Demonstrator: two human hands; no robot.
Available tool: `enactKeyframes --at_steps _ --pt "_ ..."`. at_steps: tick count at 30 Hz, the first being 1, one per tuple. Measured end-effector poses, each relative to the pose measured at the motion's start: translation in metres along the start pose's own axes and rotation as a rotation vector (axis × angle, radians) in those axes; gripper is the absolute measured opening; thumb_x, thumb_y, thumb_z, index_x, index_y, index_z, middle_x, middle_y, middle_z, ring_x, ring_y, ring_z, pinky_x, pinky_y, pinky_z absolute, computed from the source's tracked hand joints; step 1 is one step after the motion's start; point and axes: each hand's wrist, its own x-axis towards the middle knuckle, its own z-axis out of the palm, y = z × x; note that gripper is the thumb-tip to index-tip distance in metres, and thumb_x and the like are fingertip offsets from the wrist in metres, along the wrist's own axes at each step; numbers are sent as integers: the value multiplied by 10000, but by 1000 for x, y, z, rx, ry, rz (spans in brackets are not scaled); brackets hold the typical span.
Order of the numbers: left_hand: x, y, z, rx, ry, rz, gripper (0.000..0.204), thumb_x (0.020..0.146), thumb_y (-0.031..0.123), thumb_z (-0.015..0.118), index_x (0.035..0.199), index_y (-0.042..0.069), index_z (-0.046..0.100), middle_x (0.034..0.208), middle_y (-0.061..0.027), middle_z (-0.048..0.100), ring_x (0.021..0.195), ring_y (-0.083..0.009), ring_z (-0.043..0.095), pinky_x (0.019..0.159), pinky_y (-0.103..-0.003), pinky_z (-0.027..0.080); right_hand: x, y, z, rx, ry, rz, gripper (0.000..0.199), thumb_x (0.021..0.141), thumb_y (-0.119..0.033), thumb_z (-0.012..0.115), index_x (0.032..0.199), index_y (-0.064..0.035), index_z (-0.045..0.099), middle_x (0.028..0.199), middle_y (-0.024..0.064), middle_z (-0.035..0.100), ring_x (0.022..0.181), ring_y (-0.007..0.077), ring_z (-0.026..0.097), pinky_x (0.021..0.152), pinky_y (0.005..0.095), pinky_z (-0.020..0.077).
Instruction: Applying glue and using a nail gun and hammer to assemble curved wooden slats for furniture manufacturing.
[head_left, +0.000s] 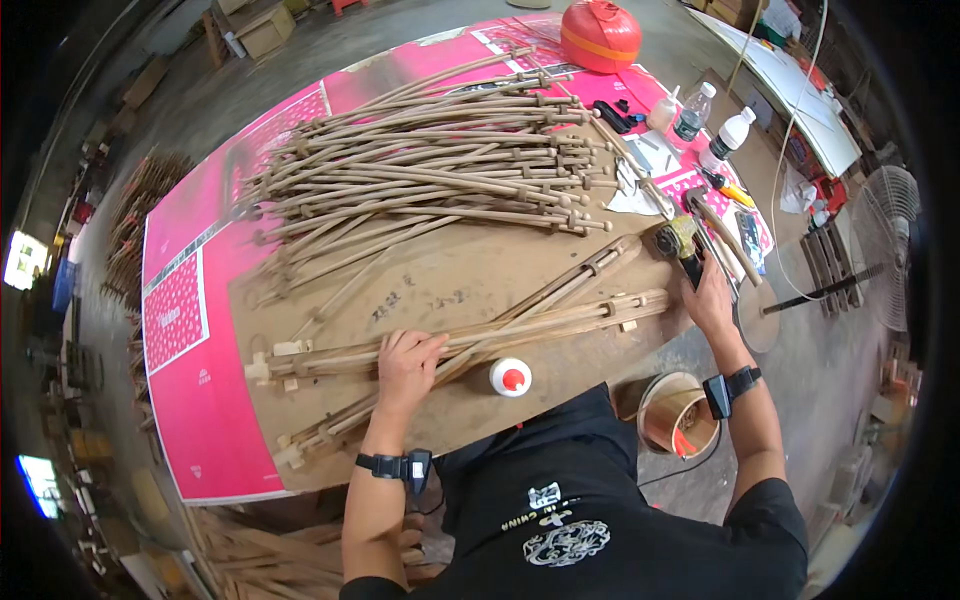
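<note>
While in right hand (709, 298), one tool (676, 238).

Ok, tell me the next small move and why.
Probably bring the yellow-and-black tool to the near wooden rods: the right hand holds it close to the rods' right end, while the left hand rests on them.

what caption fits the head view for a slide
Left hand on wooden rods, right hand holding a yellow-and-black tool, rod pile beyond.

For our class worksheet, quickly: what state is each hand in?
Left hand: on the wooden rods; grip cannot be told.
Right hand: closed, holding a yellow-and-black tool.
</note>
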Motion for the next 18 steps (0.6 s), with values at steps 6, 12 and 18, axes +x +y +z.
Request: enactKeyframes --at_steps 6,12,18 --pt "0 -2 0 -17 9 -6 191 830 147 802 1019 128 823 936 -38 696 953 -266 636 859 -411 488 30 14 21 37 -169 98 789 857 -138 708 1535 52 352 1347 374 592 1247 487 599 1057 512 488" --pt "-2 -3 0 -37 37 0 176 831 147 805 1005 126 821 921 -41 697 938 -274 630 855 -409 495 64 5 2 134 -300 177 587 806 -163 699 1354 14 587 1181 320 696 1151 487 652 1004 509 514" --pt "-3 -5 -1 -71 27 -22 191 823 164 815 1012 141 824 929 -22 702 940 -269 627 860 -414 498 69 -60 -59 -11 -288 142 472 815 -251 740 1205 9 693 1120 305 724 1101 423 702 938 477 549"
